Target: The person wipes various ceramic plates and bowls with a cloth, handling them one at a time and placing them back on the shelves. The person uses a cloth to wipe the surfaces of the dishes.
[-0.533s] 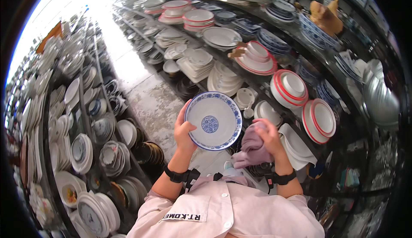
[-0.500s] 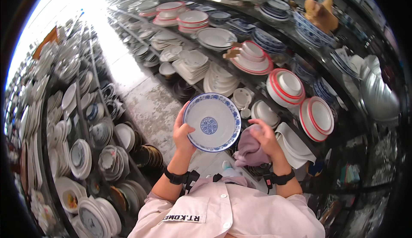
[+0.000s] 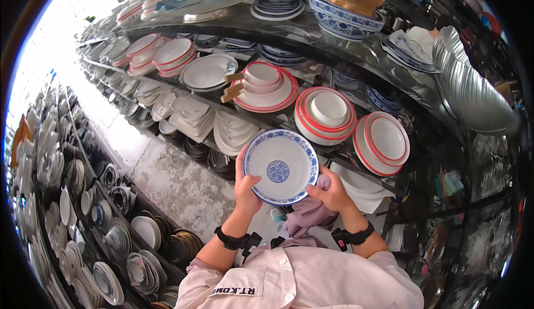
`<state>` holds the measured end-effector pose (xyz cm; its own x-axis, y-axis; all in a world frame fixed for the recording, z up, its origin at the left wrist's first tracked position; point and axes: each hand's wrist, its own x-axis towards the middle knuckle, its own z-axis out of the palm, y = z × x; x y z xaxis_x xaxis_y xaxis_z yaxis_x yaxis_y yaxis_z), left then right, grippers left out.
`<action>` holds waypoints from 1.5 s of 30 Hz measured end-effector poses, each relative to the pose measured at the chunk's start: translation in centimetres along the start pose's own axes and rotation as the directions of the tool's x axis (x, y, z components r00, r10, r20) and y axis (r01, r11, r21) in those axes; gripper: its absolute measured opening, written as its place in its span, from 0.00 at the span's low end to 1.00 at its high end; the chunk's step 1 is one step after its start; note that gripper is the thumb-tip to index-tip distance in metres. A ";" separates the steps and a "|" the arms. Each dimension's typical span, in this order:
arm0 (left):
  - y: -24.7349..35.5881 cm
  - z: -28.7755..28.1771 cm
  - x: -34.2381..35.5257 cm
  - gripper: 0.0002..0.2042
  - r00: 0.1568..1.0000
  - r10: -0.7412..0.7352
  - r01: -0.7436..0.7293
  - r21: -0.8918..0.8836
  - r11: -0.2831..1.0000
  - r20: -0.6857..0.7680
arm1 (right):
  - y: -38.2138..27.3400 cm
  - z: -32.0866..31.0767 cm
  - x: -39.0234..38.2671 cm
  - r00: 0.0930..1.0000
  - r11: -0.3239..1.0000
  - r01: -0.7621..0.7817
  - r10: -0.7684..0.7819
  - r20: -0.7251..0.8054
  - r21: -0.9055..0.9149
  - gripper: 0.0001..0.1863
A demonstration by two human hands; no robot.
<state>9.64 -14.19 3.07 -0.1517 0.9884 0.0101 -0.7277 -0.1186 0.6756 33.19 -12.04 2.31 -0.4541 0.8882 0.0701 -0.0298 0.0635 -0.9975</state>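
Both hands were up on the blue-and-white plate, held face-up at chest height in the aisle, just in front of the shelves. The left hand gripped the plate's near-left rim, thumb lying over the inside edge, fingers clenched beneath. The right hand sat under the plate's lower right edge, its fingers closed on a mauve cloth bunched against the underside and hanging down toward the chest. By the look of it, this was the wiping step, with the back of the plate under the cloth; a further pass would have called for a firm left grip while the cloth worked round the rim.

The plate itself was bare, only a blue medallion at its centre. On the shelf behind, red-rimmed plates stood in stacks, one stack carrying a small white bowl. Higher up, a large blue-patterned bowl held a tan object I could not identify.
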 end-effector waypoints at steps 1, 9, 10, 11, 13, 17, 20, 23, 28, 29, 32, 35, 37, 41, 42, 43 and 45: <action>-0.4 0.7 1.5 0.43 0.999 -0.026 0.025 0.012 1.000 0.045 | 0.4 -1.3 0.8 1.000 1.000 0.012 -0.012 -0.029 0.006 0.37; -6.1 3.9 13.3 0.44 0.939 -0.108 -0.050 0.439 0.897 0.327 | 1.5 -10.6 6.7 0.955 0.976 0.085 -0.022 -0.296 0.202 0.32; -6.7 4.3 14.4 0.43 0.937 -0.130 -0.039 0.465 0.884 0.325 | 1.6 -11.5 7.3 0.949 0.968 0.096 -0.020 -0.314 0.230 0.32; -7.4 4.7 15.5 0.43 0.934 -0.152 -0.029 0.491 0.870 0.323 | 1.8 -12.3 7.8 0.943 0.965 0.095 -0.009 -0.334 0.243 0.30; -8.6 5.1 17.3 0.42 0.930 -0.194 0.010 0.506 0.862 0.312 | 1.9 -13.4 8.6 0.934 0.961 0.079 0.022 -0.357 0.266 0.30; -10.3 6.4 20.4 0.39 0.917 -0.196 -0.005 0.503 0.864 0.347 | 3.1 -14.9 9.7 0.869 0.974 0.080 0.037 -0.493 0.214 0.32; -11.0 7.4 22.9 0.38 0.897 -0.219 0.006 0.486 0.874 0.384 | 3.6 -15.4 10.5 0.810 0.969 0.099 0.054 -0.584 0.227 0.31; -12.1 7.7 24.9 0.36 0.905 -0.239 0.024 0.519 0.855 0.352 | 4.5 -16.6 11.8 0.785 0.949 0.127 0.081 -0.614 0.288 0.29; -16.0 5.4 28.9 0.31 0.904 -0.157 -0.119 0.588 0.800 0.397 | 4.9 -17.1 13.0 0.752 0.967 0.153 0.021 -0.659 0.205 0.31; -16.6 5.2 29.3 0.30 0.912 -0.151 -0.113 0.587 0.802 0.382 | 4.8 -17.1 13.2 0.747 0.967 0.158 0.016 -0.665 0.200 0.32; -17.6 4.6 30.0 0.30 0.915 -0.174 -0.056 0.542 0.838 0.363 | 5.5 -17.3 13.6 0.740 0.968 0.149 0.026 -0.672 0.202 0.30; -17.4 4.7 30.2 0.30 0.917 -0.209 -0.009 0.542 0.840 0.341 | 5.6 -17.0 13.9 0.735 0.975 0.105 0.055 -0.676 0.194 0.25; -17.3 4.8 30.2 0.29 0.923 -0.217 -0.002 0.567 0.823 0.319 | 5.9 -17.0 14.1 0.737 0.978 0.094 0.059 -0.673 0.189 0.25; -18.3 3.7 31.1 0.29 0.911 -0.194 -0.072 0.603 0.794 0.365 | 6.7 -17.2 13.9 0.746 0.982 0.039 0.096 -0.659 0.187 0.26; -18.6 3.4 31.3 0.29 0.909 -0.186 -0.085 0.603 0.793 0.372 | 6.9 -17.0 13.8 0.741 0.982 0.033 0.102 -0.663 0.187 0.26; -18.5 3.8 31.3 0.29 0.905 -0.182 -0.097 0.603 0.792 0.384 | 7.0 -17.0 13.7 0.733 0.982 0.028 0.107 -0.672 0.187 0.26; -18.1 4.4 31.0 0.30 0.911 -0.166 -0.177 0.723 0.668 0.377 | 7.3 -17.4 13.4 0.729 0.979 -0.001 0.140 -0.670 0.204 0.27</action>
<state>21.08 18.99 -5.58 0.2346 0.9563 0.1747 0.0242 -0.1854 0.9824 42.43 8.25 -4.02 0.2619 0.9612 -0.0872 -0.2107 -0.0313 -0.9771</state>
